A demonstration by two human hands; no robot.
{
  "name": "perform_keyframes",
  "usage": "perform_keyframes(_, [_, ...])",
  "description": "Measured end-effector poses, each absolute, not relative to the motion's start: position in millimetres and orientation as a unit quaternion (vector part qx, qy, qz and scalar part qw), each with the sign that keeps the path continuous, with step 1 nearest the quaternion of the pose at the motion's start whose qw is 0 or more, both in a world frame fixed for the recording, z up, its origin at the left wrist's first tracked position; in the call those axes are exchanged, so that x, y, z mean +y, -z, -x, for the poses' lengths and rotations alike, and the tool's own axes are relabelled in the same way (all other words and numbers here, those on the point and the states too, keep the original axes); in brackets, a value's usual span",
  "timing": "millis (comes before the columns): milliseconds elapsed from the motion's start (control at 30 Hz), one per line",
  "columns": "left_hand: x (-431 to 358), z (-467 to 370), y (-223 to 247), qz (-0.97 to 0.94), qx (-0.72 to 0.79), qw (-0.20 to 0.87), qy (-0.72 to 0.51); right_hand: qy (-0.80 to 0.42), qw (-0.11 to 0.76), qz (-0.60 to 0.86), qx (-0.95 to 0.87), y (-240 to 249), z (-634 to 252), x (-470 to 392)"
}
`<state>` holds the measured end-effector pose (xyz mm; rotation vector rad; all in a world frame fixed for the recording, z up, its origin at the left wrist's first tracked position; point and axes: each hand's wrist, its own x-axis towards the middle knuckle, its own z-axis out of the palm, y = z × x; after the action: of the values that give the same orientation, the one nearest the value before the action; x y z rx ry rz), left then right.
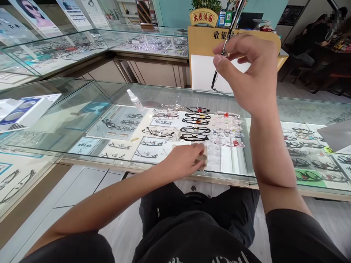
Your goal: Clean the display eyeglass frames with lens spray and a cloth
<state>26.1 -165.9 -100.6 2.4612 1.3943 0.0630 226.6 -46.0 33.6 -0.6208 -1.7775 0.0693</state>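
Raised at the upper right, my right hand (246,67) pinches a dark, thin-framed pair of eyeglasses (233,25) between thumb and fingertips, the frame seen nearly edge-on. My left hand (188,160) is low over the glass counter near its front edge, its fingers curled round a beige cloth-like piece (203,157). Just beyond that hand lies a column of black-framed glasses (194,137), some with red tags. Clear-framed glasses (229,142) form another column to their right.
A white spray bottle (135,99) stands on the glass counter (153,91). Blue and white boxes (24,111) sit at the left. Behind is a wooden cashier desk (201,44) with a plant (205,4). A person (309,36) sits at the far right.
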Motion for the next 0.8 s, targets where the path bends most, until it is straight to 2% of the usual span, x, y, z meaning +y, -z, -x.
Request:
perform_keyframes(167, [-191, 11, 111, -0.891, 0.436, 0.126, -0.009, -0.037, 0.583, 0.248, -0.773, -34, -227, -45])
perform_keyframes(367, [-198, 43, 114, -0.931, 0.361, 0.026, 0.032, -0.03, 0.588, 0.257, -0.766, -32, -226, -44])
perform_keyframes(633, [-199, 60, 105, -0.916, 0.387, -0.032, 0.095, -0.033, 0.583, 0.267, -0.767, -31, -225, -45])
perform_keyframes(800, [-208, 48, 113, -0.92, 0.39, -0.025, 0.011, -0.025, 0.573, 0.299, -0.763, -30, -225, -42])
